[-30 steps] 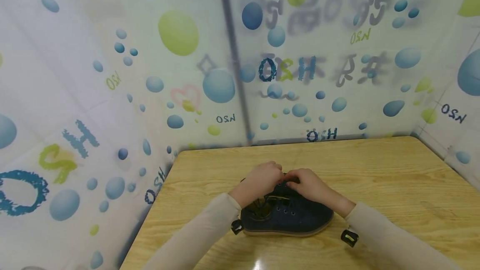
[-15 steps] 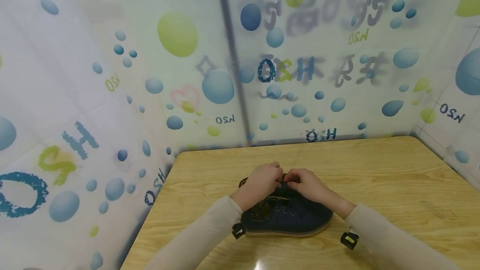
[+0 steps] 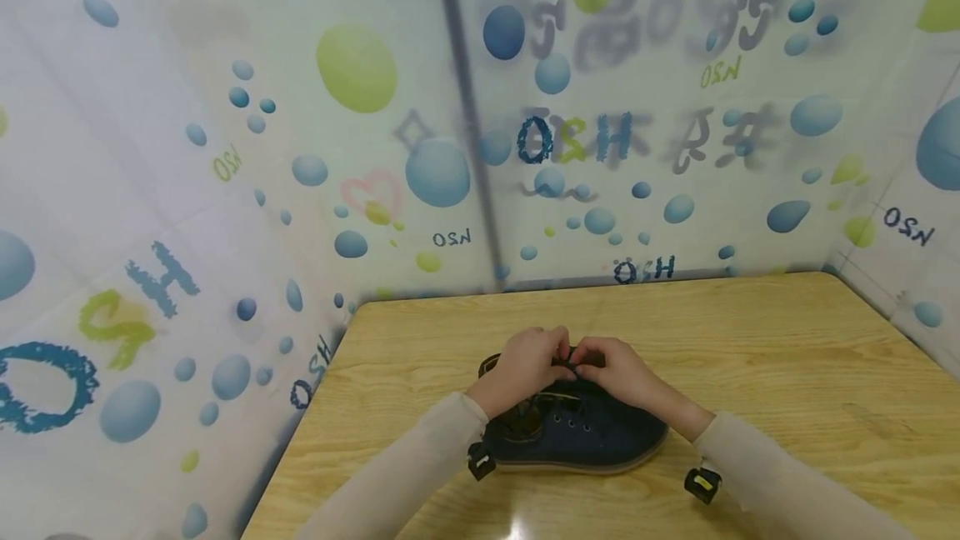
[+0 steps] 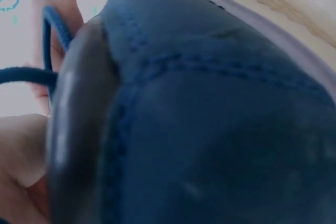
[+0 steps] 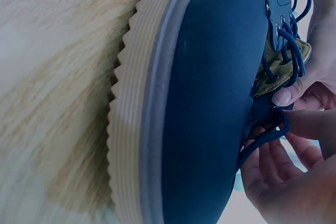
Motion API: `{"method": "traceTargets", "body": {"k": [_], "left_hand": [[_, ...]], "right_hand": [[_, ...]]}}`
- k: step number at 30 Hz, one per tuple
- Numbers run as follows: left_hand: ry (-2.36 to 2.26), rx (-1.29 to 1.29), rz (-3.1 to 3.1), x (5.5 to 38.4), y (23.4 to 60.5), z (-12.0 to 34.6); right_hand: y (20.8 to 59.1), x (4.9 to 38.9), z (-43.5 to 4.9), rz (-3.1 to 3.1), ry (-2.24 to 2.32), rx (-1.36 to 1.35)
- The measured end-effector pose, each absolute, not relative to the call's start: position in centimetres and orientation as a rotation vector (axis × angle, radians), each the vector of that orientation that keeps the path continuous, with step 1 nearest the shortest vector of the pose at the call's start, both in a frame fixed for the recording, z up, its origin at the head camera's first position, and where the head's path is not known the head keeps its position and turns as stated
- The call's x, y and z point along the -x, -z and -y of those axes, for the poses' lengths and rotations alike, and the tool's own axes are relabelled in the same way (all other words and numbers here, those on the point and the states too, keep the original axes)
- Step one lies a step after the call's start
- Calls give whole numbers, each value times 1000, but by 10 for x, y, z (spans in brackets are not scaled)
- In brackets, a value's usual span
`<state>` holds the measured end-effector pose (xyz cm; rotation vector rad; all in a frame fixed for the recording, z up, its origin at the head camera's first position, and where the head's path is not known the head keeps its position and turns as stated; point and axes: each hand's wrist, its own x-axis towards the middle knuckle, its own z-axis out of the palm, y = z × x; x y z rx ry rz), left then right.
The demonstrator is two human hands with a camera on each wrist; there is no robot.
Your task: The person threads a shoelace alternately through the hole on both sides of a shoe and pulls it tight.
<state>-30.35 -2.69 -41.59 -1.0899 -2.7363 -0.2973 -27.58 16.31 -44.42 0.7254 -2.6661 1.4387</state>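
Observation:
A dark blue lace-up shoe (image 3: 592, 436) with a pale ridged sole (image 5: 131, 129) stands on the wooden table, toe to the right. My left hand (image 3: 525, 365) reaches over the ankle opening; in the right wrist view its thumb (image 5: 283, 96) presses the far eyelet flap beside the tongue (image 5: 278, 69). Toward the toe, my right hand (image 3: 618, 369) has its thumb and finger at the loop of blue shoelace (image 5: 265, 137), and its other fingers lie behind the flap. The near eyelets (image 3: 572, 423) show no lace. In the left wrist view the shoe's side hides most of both hands.
The wood-grain table (image 3: 787, 357) extends around the shoe. Behind it hangs a white curtain (image 3: 645, 165) printed with blue and green drops. Small black wrist cameras (image 3: 702, 483) hang beneath both sleeves near the shoe.
My left hand has turned slightly and shifted a little to the right, and its thumb now shows apart from the forefinger. The right hand and the shoe stay almost where they were.

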Motion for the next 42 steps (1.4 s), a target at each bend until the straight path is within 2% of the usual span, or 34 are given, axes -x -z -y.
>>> {"method": "traceTargets", "body": {"k": [6,12,19,26,30,33,38,42], "left_hand": [[664,1089,2902,310,419,29],[1302,851,2924,315,412,34],[1785,605,2544,323,395,42],[2359,443,1879,337,352,70],[2359,436,1677,339,331,88],[2277,470,1779,337,331,92],[1993,636,2226,330,360,79],[1555,890,2535,324,385,67]], "right_hand": [[445,275,-164,2656,-1413,-741],[444,274,-164,2670,-1387,-709],[446,276,-165,2674,-1332,-705],[448,276,-163,2682,-1314,-700],[449,276,-163,2689,-1301,-684],[449,276,-164,2687,-1299,-664],[449,276,-164,2685,-1304,-631],[450,276,-162,2680,-1321,-646]]}}
